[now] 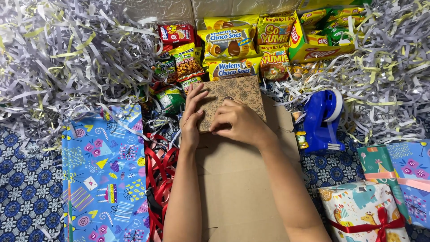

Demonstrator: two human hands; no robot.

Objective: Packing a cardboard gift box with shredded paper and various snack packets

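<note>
Fingers of the left hand (191,117) curled along the left edge of a small brown kraft-paper box printed with a dark floral pattern (233,96), fingertips gripping its side. Fingers of the right hand (237,122) bent and pressed together on the box's lower front, holding it down; thumb hidden, so how tightly is hard to tell. Both bare forearms reaching up from the bottom of the view.

Patterned box resting at the far end of a flat sheet of plain brown cardboard (242,188), roughly centre of the scene. Just beyond the box, touching its far edge, a cluster of bright yellow, red and green snack packets (224,49), some overlapping. Left of the cardboard, a tangle of glossy red ribbon (159,179), then a sheet of blue gift wrap with party motifs (105,175). Right of the cardboard, a blue plastic tape dispenser (322,121). Lower right, a wrapped gift with animal print and a red bow (365,210), beside another parcel in teal and blue paper with a pink band (398,172).

Everything laid out on a dark blue floor covering with a repeating white tile pattern (27,197). Heaps of pale grey and yellow shredded paper (67,58) filling the upper left and upper right. No walls or furniture in view.
</note>
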